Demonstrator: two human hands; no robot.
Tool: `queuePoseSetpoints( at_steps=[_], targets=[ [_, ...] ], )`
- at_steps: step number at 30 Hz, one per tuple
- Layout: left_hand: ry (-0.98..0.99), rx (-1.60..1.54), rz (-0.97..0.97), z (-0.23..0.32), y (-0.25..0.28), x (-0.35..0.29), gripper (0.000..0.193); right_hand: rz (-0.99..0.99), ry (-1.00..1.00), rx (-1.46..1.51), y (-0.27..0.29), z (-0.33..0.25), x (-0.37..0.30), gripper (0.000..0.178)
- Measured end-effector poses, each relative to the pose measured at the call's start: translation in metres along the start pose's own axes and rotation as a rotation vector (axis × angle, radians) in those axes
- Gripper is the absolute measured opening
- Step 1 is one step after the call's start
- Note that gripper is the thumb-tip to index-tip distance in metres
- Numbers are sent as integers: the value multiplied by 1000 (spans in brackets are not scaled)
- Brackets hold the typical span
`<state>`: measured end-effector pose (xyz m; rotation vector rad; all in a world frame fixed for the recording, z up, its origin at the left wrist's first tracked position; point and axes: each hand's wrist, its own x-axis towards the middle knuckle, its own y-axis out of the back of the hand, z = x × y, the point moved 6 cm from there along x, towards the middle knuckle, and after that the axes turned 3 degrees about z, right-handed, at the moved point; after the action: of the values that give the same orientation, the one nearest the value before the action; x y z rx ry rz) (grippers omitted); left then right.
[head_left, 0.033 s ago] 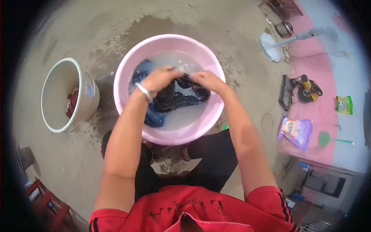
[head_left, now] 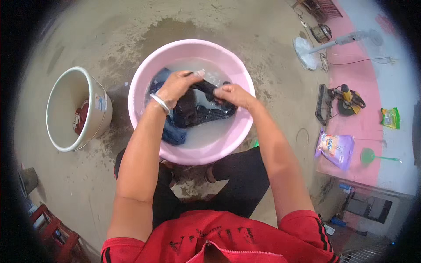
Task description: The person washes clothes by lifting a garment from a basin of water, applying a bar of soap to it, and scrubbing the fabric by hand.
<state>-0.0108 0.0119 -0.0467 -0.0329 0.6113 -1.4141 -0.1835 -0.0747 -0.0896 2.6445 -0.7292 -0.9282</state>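
A round pink basin (head_left: pixel 193 159) of cloudy, sudsy water sits in front of my knees. In it lies a soaked black garment (head_left: pixel 204 115). My left hand (head_left: pixel 176 87), with a pale bangle (head_left: pixel 160 103) at the wrist, is closed on one edge of this garment. A short way to the right, my right hand (head_left: pixel 235 95) pinches another part of it. A band of black cloth is stretched between both hands, just above the water. Dark blue cloth (head_left: pixel 174 136) lies half sunk along the basin's left side. The garment's exact kind cannot be made out.
To the left stands a whitish bucket (head_left: pixel 100 116) with dark red cloth (head_left: pixel 80 116) inside. Along the right wall are a white standing fan (head_left: pixel 335 42), a yellow-and-black power tool (head_left: pixel 347 98), a purple bag (head_left: pixel 337 150) and a green fly swatter (head_left: pixel 368 156). Wet patches mark the floor.
My hands have drawn slightly apart, the left one shifting left and the right one a little nearer to me. The black cloth between them now shows as a stretched band.
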Motion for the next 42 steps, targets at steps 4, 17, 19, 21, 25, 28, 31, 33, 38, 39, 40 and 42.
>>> queuePoseSetpoints(
  at_steps=[4,17,19,21,25,28,31,33,38,39,40,42],
  targets=[
    [-54,-354,381,-16,14,10,24,488,-6,201,20,11,-15,28],
    [127,-704,265,-65,14,35,19,735,533,-304,-75,-144,-34,27],
    [97,-538,402,-44,-27,26,25,913,374,-400,-16,-105,-8,35],
    [108,-380,331,-14,-51,0,26,967,274,-442,10,-55,-4,41],
    [153,-417,305,-27,-2,17,24,146,3,171,-27,-17,17,42],
    [70,-228,293,-17,10,14,37,-314,-262,608,-50,-2,-13,41],
    [-18,73,209,-12,8,12,41,-377,-133,635,-42,6,-17,37],
    [-8,285,196,-8,5,9,44,-357,-128,682,-31,15,-18,32],
    [78,864,115,-7,23,0,50,-326,-19,481,-26,22,-16,38],
    [81,824,97,-3,24,-1,37,-366,-65,245,-28,26,-20,40],
    [77,856,80,2,22,-4,37,-404,-111,6,-31,27,-22,43],
    [79,576,17,3,14,-8,24,-380,-164,-25,-35,20,-25,44]
  ],
)
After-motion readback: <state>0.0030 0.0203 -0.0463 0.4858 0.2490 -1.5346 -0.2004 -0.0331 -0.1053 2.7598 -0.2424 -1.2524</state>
